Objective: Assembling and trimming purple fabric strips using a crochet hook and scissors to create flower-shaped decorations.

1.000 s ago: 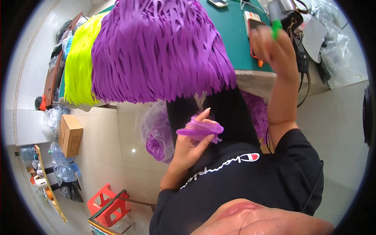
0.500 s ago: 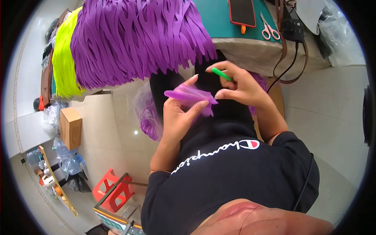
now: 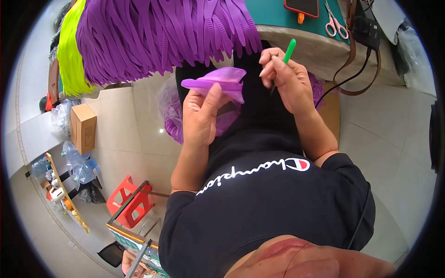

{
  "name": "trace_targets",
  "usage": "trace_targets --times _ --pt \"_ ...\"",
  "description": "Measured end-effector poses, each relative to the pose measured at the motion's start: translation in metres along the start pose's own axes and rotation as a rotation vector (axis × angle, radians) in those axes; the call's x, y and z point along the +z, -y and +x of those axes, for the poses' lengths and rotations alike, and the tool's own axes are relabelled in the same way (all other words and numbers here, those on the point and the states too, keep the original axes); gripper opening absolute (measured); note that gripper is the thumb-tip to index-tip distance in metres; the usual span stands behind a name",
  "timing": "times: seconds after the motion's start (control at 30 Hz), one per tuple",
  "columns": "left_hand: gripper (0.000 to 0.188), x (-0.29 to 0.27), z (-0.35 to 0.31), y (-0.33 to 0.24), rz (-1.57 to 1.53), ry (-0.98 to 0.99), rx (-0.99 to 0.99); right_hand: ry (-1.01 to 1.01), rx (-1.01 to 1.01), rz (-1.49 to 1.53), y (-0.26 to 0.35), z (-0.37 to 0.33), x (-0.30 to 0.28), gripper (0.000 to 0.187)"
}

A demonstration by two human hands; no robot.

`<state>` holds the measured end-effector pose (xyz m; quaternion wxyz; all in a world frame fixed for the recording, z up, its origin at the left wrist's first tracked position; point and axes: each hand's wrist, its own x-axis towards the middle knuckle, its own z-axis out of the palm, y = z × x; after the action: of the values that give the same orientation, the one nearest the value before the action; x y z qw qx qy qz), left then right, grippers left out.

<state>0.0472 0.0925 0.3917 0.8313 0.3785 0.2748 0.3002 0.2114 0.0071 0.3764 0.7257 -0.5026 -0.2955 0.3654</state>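
Note:
My left hand (image 3: 201,109) pinches a purple rubbery strap piece (image 3: 218,84) between thumb and fingers. The piece has a ridged band and a thin, see-through flap standing up from it. To its right, my right hand (image 3: 289,76) is closed around a slim tool with a green handle (image 3: 290,50). A thin dark tip shows below those fingers, apart from the purple piece. Beyond both hands, a thick row of purple rubbery straps (image 3: 162,37) hangs over the table's edge, with neon yellow straps (image 3: 69,55) at its left end.
On the green tabletop (image 3: 269,14) lie a red-edged phone (image 3: 303,5) and pink-handled scissors (image 3: 334,27). A brown strap (image 3: 378,76) and a black cable hang at the right. A clear bag with purple pieces (image 3: 171,113), a cardboard box (image 3: 83,127) and a red stool (image 3: 127,201) are to the left.
My right hand has drawn away from the purple piece, and the green handle has swung to point upward. My left hand has raised the piece slightly and its flap now spreads wider.

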Motion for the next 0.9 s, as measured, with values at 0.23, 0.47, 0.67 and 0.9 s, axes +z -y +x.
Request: trace_targets --times 0.23,0.47,0.67,0.9 --pt "0.028 0.003 0.001 0.001 0.041 -0.073 0.008 0.276 -0.011 0.145 -0.001 -0.006 -0.009 0.036" --pt "0.025 0.005 0.001 -0.001 0.098 -0.119 0.044 0.228 -0.117 0.038 -0.009 -0.003 0.009 0.015" --pt "0.024 0.003 0.001 0.001 0.213 -0.133 0.089 0.249 -0.319 -0.3 -0.006 0.003 0.006 0.013" --pt "0.047 0.005 -0.005 -0.013 0.077 0.056 -0.242 0.072 0.031 -0.022 0.008 0.025 -0.016 0.019"
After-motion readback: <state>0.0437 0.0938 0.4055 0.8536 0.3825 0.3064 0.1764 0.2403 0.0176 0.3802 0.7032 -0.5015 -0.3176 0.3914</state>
